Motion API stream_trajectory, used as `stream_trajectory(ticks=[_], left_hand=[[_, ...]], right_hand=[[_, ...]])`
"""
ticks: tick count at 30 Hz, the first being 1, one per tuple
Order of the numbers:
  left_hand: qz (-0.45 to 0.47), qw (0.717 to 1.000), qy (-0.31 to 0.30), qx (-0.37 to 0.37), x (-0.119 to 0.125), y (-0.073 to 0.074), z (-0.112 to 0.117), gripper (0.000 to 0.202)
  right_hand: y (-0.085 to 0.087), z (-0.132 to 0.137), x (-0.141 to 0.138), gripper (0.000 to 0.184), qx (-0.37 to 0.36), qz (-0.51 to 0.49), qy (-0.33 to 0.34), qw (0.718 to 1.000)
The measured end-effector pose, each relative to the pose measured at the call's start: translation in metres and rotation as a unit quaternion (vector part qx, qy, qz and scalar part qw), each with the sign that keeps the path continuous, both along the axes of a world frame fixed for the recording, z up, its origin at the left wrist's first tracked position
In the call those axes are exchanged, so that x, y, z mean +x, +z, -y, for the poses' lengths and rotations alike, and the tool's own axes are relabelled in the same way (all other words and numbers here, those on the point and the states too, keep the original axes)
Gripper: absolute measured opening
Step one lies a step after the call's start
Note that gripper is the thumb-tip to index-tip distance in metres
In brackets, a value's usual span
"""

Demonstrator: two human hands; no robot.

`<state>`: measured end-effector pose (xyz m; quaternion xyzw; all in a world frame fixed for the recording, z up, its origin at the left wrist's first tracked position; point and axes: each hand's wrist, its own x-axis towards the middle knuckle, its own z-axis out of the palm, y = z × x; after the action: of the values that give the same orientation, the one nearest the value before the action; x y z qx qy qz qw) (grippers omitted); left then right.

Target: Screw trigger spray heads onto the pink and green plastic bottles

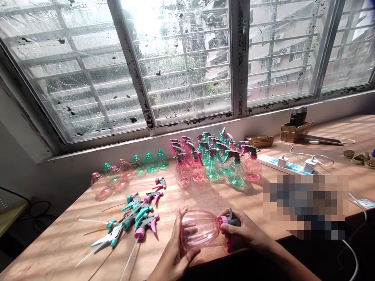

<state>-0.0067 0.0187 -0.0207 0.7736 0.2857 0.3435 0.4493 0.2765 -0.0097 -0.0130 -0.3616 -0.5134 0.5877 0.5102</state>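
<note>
Lying sideways between left hand (179, 249) and right hand (246, 231), a bottle (203, 229) is clasped by both, at base and sprayer (233, 221).

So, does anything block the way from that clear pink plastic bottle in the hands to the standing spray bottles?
Nothing visible does: between the clear pink plastic bottle and the upright pink and green plastic spray bottles, only brown wooden tabletop shows.

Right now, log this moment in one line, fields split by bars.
left grip: cupping pink bottle | right grip: on spray head at bottle's neck | tabletop: loose spray heads, headless bottles, sprayer-topped bottles
</note>
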Motion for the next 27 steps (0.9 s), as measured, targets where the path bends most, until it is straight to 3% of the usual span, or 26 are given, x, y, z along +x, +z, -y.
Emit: stream_trajectory(ticks=[5, 14, 20, 27], left_hand=[[0.022, 0.999, 0.024, -0.005, 0.006, 0.005, 0.004, 0.098], [0.031, 0.999, 0.025, 0.005, 0.004, -0.007, -0.006, 0.091], [-0.010, 1.000, 0.013, -0.022, -0.001, 0.000, -0.001, 0.098], [0.051, 0.997, 0.013, -0.047, 0.008, 0.002, -0.001, 0.098]], right_hand=[[0.002, 0.001, 0.000, 0.036, 0.003, 0.017, -0.004, 1.000], [-0.003, -0.003, 0.000, 0.036, 0.006, -0.018, -0.004, 1.000], [-0.001, 0.001, 0.001, 0.037, -0.001, -0.021, -0.005, 1.000], [0.003, -0.001, -0.001, 0.041, 0.000, -0.006, -0.017, 1.000]])
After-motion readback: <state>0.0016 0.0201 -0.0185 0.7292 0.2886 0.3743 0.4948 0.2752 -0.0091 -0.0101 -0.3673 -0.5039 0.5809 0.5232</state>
